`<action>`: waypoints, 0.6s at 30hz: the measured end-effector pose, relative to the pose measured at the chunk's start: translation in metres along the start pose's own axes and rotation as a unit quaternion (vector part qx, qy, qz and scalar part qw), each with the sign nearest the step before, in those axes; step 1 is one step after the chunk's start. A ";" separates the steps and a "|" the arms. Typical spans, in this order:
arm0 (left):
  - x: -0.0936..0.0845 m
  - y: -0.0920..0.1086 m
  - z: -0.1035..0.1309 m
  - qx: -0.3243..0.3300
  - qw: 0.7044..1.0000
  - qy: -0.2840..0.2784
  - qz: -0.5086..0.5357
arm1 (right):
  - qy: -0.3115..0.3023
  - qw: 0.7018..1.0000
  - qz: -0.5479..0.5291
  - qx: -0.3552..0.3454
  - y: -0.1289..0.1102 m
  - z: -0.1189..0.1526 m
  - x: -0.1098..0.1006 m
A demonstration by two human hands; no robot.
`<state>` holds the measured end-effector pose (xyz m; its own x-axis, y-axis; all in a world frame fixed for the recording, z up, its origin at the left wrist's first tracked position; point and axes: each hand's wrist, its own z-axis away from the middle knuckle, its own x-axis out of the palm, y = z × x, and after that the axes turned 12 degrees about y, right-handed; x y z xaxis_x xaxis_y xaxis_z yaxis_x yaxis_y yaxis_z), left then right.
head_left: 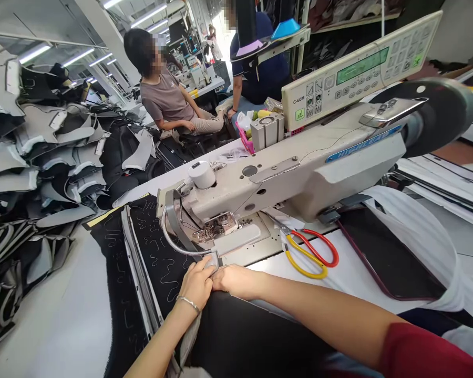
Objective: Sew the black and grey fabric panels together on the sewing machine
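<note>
Head view: busy sewing workshop, long white table point(55, 315) underfoot of everything, strip lights overhead. Cream sewing machine point(284, 168) lying across the middle, control panel point(358, 68) perched on top at 1 o'clock, dark handwheel point(437, 113) at 2 o'clock. Red and yellow scissors point(309, 252) flat on the table just right of the needle area. Heaps of grey and black cut pieces point(43, 157) stacked at 9 o'clock, soft, curved, foam-edged. Seated person point(165, 94) at 11 o'clock, another standing at 12, both well apart from the work.

Down at 6 o'clock: left hand point(197, 286), thin bangle on the wrist, fingers closed on a grey strip point(212, 261) of ribbed webbing. Right hand point(236, 281) touching the left, fingers curled together onto the same strip, pinching it against black fabric point(161, 262) stitched with pale wavy lines. Strip sitting just in front of the needle plate, running back toward the person's lap.

Risk, as a judgement: fingertips close to the presser foot, so a slip forward could bring them under the needle. Webbing looks stiff, fabric looks soft and stretchy; uneven feed could pucker or skew the seam. Scissors near the right forearm, easy to knock.
</note>
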<state>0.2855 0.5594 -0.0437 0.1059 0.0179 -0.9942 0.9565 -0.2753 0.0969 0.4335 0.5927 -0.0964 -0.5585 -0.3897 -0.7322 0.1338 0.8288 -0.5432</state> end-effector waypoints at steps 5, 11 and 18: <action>0.010 -0.005 -0.002 0.014 0.999 0.024 0.018 | -0.013 0.999 0.050 0.008 -0.004 -0.001 -0.003; 0.017 -0.009 -0.003 0.021 0.997 0.043 0.063 | -0.023 0.997 0.069 0.012 -0.005 -0.001 -0.006; 0.017 -0.011 -0.005 0.055 0.995 0.041 0.075 | -0.017 0.997 0.070 0.014 -0.003 0.000 -0.006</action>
<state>0.2782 0.5672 -0.0612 0.2714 0.0467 -0.9613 0.8934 -0.3838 0.2336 0.4368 0.5927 -0.0901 -0.5045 -0.2844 -0.8152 0.2313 0.8651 -0.4450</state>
